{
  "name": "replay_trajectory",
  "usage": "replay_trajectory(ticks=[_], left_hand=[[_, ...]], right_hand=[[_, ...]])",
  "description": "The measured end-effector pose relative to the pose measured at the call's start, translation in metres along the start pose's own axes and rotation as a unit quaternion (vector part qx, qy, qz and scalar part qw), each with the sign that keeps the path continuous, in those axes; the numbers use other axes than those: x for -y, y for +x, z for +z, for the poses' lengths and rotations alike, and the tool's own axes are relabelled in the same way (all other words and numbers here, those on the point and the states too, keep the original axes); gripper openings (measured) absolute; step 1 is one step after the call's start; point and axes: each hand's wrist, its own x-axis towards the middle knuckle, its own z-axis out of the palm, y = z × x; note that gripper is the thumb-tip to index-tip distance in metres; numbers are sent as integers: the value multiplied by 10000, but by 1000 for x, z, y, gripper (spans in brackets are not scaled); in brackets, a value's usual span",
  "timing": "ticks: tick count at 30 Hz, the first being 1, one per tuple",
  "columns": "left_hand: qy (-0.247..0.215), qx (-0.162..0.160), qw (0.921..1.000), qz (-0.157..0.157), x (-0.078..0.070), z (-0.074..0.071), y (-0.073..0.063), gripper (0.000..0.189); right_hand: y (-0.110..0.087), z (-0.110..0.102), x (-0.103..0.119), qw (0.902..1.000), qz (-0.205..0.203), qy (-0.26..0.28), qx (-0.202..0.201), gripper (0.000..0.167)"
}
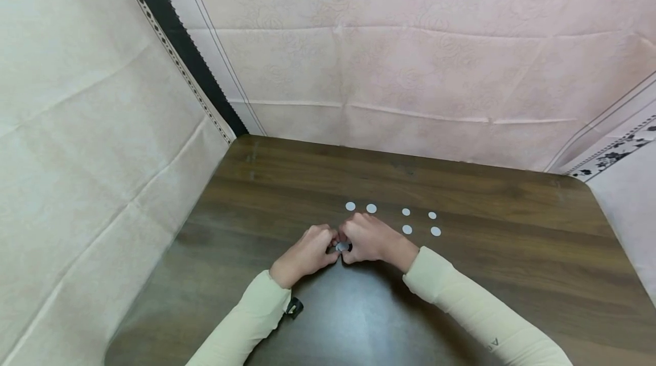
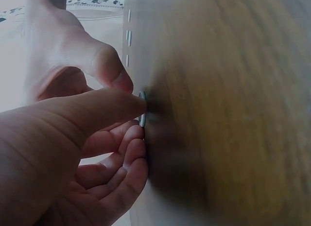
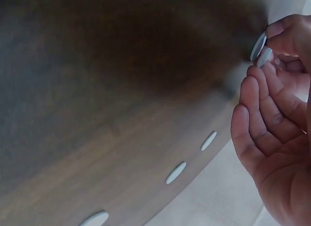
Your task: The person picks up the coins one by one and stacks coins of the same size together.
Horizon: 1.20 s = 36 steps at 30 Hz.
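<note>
Both hands meet at the middle of the table, over small flat white discs. In the head view, one disc (image 1: 341,246) shows between the fingertips. The left hand (image 1: 310,251) comes in from the left with thumb and fingers curled about that disc, and in the left wrist view its thumb overlaps a disc seen edge-on (image 2: 142,109). From the other side, the right hand (image 1: 373,239) bends its thumb and index finger around a disc (image 3: 265,57). Right against it, a second disc (image 3: 258,46) lies at the thumb tip. The fingers partly hide both discs.
Beyond the hands, several white discs lie flat on the brown wooden table (image 1: 287,184), among them a far-left one (image 1: 351,206) and a near-right one (image 1: 435,231). Patterned cloth (image 1: 389,70) hangs behind the table and at its sides. A black wrist device (image 1: 294,308) is at the left sleeve.
</note>
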Motion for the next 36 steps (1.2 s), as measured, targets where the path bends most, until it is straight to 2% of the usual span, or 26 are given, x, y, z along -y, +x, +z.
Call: replay_trajectory(ticks=[6, 20, 36], left_hand=[[1, -23, 10000, -48, 1, 2, 0, 19], [-239, -147, 9996, 67, 4, 0, -3, 15], [-574, 18, 9983, 109, 10, -3, -1, 13]], right_hand=[[-1, 3, 1, 10000, 80, 4, -4, 15], [-1, 6, 5, 9999, 151, -39, 5, 17], [-3, 4, 5, 9997, -33, -240, 16, 18]])
